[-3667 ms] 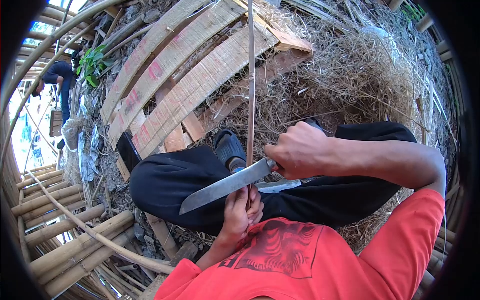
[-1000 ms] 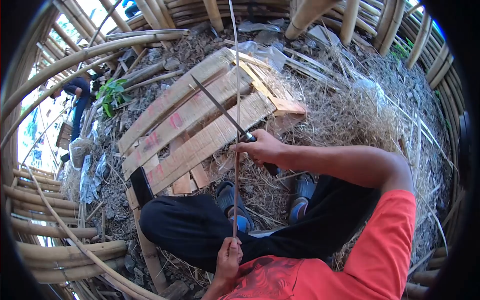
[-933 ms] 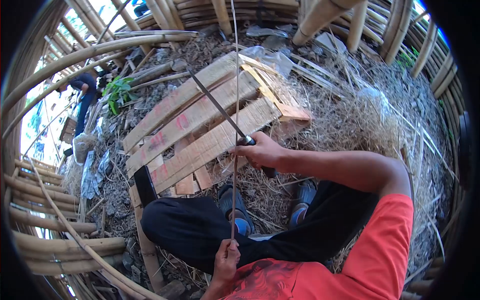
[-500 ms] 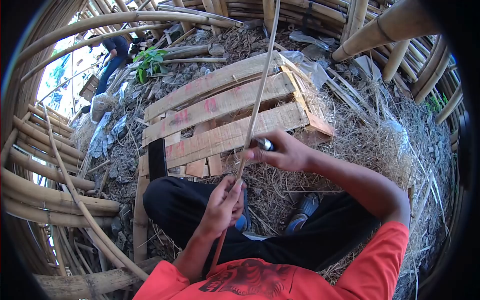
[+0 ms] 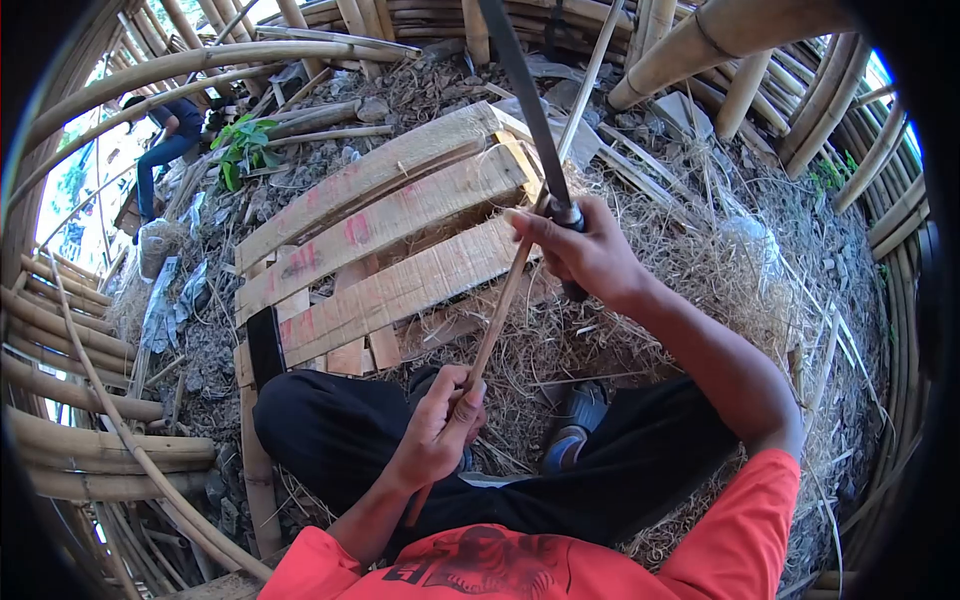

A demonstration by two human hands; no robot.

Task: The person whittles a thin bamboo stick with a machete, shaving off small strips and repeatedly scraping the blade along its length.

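Straw (image 5: 700, 230) and a wooden pallet (image 5: 380, 230) are seen underneath. Just now the knife (image 5: 525, 100) got swung blade-up, handle clenched in the right hand (image 5: 585, 250). The bamboo strip (image 5: 500, 310), slanted over the lap, is gripped low by the left hand (image 5: 440, 425), so shaving looks ongoing.

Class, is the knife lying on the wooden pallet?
No, the right hand grips the knife, its blade pointing up, clear of the wooden pallet.

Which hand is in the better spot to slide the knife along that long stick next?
Right, probably. The right hand grips the knife, its blade pointing up close by the bamboo strip. The left hand is shut round the strip lower down, so it looks busy steadying it.
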